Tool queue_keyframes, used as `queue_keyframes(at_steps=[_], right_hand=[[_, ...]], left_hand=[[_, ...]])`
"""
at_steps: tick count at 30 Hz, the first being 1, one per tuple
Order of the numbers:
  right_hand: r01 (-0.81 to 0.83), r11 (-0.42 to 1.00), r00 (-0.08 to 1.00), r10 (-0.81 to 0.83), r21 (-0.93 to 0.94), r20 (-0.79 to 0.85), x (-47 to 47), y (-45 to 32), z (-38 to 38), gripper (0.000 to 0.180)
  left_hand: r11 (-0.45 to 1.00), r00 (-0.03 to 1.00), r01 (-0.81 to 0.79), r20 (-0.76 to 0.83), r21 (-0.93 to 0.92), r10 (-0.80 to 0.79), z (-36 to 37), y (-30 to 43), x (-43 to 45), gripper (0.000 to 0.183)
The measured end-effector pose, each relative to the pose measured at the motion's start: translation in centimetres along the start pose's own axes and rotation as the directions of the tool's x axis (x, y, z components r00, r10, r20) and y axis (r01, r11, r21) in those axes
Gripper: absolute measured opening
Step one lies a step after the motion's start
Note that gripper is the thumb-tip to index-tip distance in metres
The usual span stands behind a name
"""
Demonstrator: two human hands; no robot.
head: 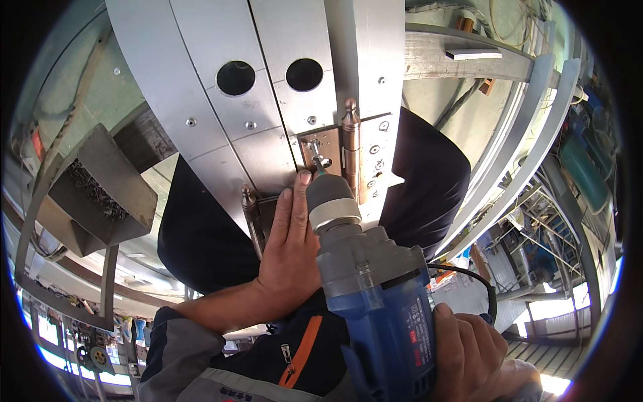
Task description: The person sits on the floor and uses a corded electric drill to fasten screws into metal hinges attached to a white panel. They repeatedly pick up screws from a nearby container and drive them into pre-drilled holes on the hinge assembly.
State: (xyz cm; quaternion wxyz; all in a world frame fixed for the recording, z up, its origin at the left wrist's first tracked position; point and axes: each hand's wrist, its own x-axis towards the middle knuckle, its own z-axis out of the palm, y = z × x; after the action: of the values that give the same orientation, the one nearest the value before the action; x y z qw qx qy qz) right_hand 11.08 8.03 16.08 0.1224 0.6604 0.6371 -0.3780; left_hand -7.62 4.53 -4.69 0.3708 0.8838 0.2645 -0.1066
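My right hand (464,346) grips a blue corded power drill (371,301) whose bit points up at a screw (315,148) in a copper-coloured hinge leaf (329,141). The hinge barrel (350,145) with its ball finial joins this leaf to one on the right, where several screw holes show. My left hand (289,246) lies flat beside the drill chuck, fingertips at the hinge leaf's lower edge on the brushed metal profile (266,166). Another copper hinge barrel (252,216) is left of that hand. Whether the screw is fully seated cannot be told.
A metal box of screws (100,196) stands at the left on a dark bar. Two round holes, one of them here (236,78), pierce the metal profiles. Curved-looking metal bars (522,151) run along the right, near a steel beam (467,53). The drill's cord (477,274) loops right.
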Motion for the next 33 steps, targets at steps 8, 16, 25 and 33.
queue_keyframes(at_steps=[8, 16, 25, 33], right_hand=[[-0.004, 1.000, 1.000, 0.004, -0.020, 0.009, 0.1, 0.2, -0.3, 0.041], [-0.013, 1.000, 1.000, 0.012, -0.022, -0.017, 0.0, 0.2, -0.2, 0.040], [-0.012, 0.999, 0.999, 0.011, -0.040, -0.035, 0.2, 0.0, -0.2, 0.040], [-0.066, 0.993, 0.997, 0.069, -0.094, 0.032, 0.8, -1.4, -1.1, 0.039]], left_hand=[[1.000, 1.000, -0.009, 0.020, -0.011, 0.009, 0.0, -0.2, 0.0, 0.068], [1.000, 1.000, -0.009, 0.029, -0.012, 0.009, 0.0, -0.2, -0.3, 0.067], [0.999, 1.000, -0.014, 0.027, -0.034, 0.015, 0.0, -0.2, -0.3, 0.066], [0.999, 1.000, -0.005, 0.016, -0.053, 0.006, 0.2, 0.0, -0.3, 0.065]])
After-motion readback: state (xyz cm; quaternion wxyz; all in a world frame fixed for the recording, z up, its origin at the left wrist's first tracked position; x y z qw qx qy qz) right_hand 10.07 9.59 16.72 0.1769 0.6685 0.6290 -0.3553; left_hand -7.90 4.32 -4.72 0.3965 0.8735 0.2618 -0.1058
